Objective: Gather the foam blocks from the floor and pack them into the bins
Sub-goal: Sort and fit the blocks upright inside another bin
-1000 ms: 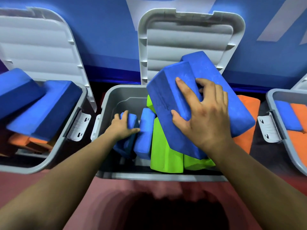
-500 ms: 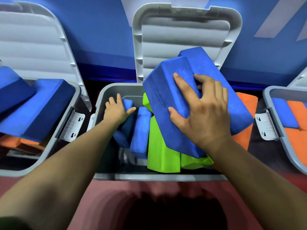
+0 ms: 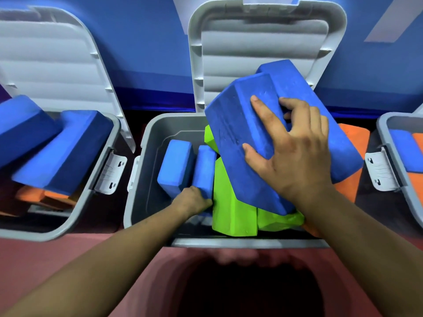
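Blue wall (image 3: 148, 53) behind, open grey bin (image 3: 142, 179) dead centre. Your left hand (image 3: 192, 200) sits low at the near end of a light blue block (image 3: 206, 168), fingers tucked out of sight, so can't tell its grip. Your right hand (image 3: 295, 156) clutches the tilted dark blue block (image 3: 233, 138) atop the green blocks (image 3: 233, 213). Half a second back, your left hand was up at the far end.

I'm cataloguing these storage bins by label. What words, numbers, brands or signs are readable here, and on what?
None can be read.
The grey bin, its lid and the white latches: plain, no label shows.
The large blue block that the right hand grips and the small blue block that the left hand holds: no print.
The blue wall: pale shapes, cropped; cannot tell whether they are lettering.
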Motion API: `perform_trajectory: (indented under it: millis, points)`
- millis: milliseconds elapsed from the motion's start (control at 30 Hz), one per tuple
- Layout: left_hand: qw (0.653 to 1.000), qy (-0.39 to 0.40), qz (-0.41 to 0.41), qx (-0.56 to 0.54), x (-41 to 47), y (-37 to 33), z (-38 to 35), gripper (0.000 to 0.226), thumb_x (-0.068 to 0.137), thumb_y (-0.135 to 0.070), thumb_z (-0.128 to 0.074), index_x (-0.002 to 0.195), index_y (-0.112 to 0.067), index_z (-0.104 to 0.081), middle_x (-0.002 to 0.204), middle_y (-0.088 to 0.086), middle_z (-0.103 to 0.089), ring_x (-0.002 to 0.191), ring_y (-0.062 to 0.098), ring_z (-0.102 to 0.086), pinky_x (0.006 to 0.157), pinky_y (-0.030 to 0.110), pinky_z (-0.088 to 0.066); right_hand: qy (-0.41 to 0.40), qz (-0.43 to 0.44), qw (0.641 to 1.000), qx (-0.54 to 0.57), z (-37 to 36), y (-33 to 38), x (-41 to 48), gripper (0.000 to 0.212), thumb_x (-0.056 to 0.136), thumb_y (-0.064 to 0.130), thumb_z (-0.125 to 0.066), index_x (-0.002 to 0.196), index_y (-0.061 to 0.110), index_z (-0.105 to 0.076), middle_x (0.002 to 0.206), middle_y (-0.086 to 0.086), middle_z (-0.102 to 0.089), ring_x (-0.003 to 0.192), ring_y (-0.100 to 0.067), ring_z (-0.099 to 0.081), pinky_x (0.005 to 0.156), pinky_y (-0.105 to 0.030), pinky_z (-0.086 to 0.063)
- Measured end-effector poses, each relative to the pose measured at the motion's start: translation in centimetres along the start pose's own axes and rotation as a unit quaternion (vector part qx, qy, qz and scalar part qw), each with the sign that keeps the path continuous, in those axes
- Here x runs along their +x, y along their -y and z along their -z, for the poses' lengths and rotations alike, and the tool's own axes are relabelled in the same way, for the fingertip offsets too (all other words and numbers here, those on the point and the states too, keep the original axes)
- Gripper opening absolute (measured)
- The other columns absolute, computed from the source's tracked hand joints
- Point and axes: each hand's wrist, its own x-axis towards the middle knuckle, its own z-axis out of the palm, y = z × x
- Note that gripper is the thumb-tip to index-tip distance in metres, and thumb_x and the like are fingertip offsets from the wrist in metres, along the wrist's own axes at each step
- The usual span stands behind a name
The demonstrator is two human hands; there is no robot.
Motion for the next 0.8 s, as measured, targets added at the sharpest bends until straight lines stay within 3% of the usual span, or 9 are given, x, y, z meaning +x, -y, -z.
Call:
perform_trajectory:
  millis: [100, 167, 300, 400, 467, 600, 800]
  points:
    - [0.999, -0.008, 0.036, 0.021, 0.6, -0.6, -0.8, 0.084, 0.091, -0.050, -0.057, 0.142, 0.010, -0.027, 0.141, 0.022, -0.044, 0.132, 0.031, -0.043, 0.103, 0.029, -0.035, -0.003, -0.002, 1.000, 0.004, 0.1, 0.1, 0.2, 0.068, 0.080, 0.050, -0.063, 0.143, 0.028, -0.050, 0.124, -0.020, -0.054, 0.104, -0.037, -0.053, 0.089, -0.046, -0.038]
    - [0.997, -0.025, 0.069, 0.038, 1.4, 0.2, -2.2, 0.095, 0.087, -0.055, -0.062, 0.147, 0.006, -0.018, 0.143, 0.023, -0.039, 0.131, 0.034, -0.043, 0.104, 0.034, -0.036, 0.001, 0.001, 1.000, 0.003, 0.0, 0.0, 0.1, 0.068, 0.081, 0.050, -0.064, 0.144, 0.028, -0.050, 0.125, -0.020, -0.054, 0.104, -0.038, -0.053, 0.089, -0.046, -0.038]
    - [0.994, -0.074, 0.080, -0.004, 2.1, 0.8, -3.0, 0.073, 0.090, -0.046, -0.060, 0.143, -0.005, -0.032, 0.138, 0.023, -0.043, 0.118, 0.040, -0.053, 0.094, 0.041, -0.044, -0.003, -0.001, 1.000, 0.002, 0.0, -0.1, 0.0, 0.068, 0.081, 0.050, -0.064, 0.144, 0.028, -0.050, 0.124, -0.020, -0.054, 0.103, -0.038, -0.053, 0.089, -0.045, -0.038]
    - [0.993, -0.067, 0.080, 0.048, 2.1, 0.7, -3.0, 0.068, 0.102, -0.043, -0.043, 0.149, -0.001, -0.018, 0.148, 0.023, -0.031, 0.124, 0.045, -0.050, 0.096, 0.036, -0.041, -0.002, -0.007, 1.000, -0.001, 0.0, 0.1, 0.2, 0.068, 0.080, 0.051, -0.063, 0.143, 0.029, -0.050, 0.123, -0.019, -0.054, 0.103, -0.037, -0.053, 0.090, -0.045, -0.037]
    - [0.993, -0.048, 0.104, 0.022, 2.1, 0.9, -2.8, 0.081, 0.095, -0.052, -0.051, 0.147, -0.007, -0.008, 0.144, 0.032, -0.034, 0.124, 0.049, -0.048, 0.097, 0.046, -0.046, -0.002, -0.008, 1.000, -0.006, 0.0, 0.1, 0.2, 0.068, 0.080, 0.051, -0.062, 0.144, 0.029, -0.049, 0.123, -0.019, -0.054, 0.104, -0.037, -0.053, 0.090, -0.045, -0.036]
    - [0.995, -0.095, 0.039, 0.002, 1.2, 0.7, -1.4, 0.077, 0.087, -0.047, -0.063, 0.138, -0.005, -0.024, 0.128, 0.019, -0.055, 0.119, 0.037, -0.055, 0.088, 0.041, -0.046, -0.006, -0.006, 1.000, -0.007, 0.1, 0.0, 0.1, 0.068, 0.080, 0.051, -0.061, 0.143, 0.029, -0.050, 0.123, -0.019, -0.054, 0.104, -0.036, -0.053, 0.090, -0.044, -0.036]
    - [0.957, -0.285, -0.046, -0.014, -0.8, -0.9, 3.0, 0.066, 0.085, -0.056, -0.056, 0.140, -0.027, -0.033, 0.118, 0.017, -0.036, 0.091, 0.039, -0.055, 0.074, 0.041, -0.045, -0.010, 0.005, 1.000, -0.003, 0.3, -0.1, 0.0, 0.068, 0.081, 0.051, -0.062, 0.143, 0.028, -0.050, 0.123, -0.020, -0.054, 0.106, -0.035, -0.052, 0.089, -0.045, -0.037]
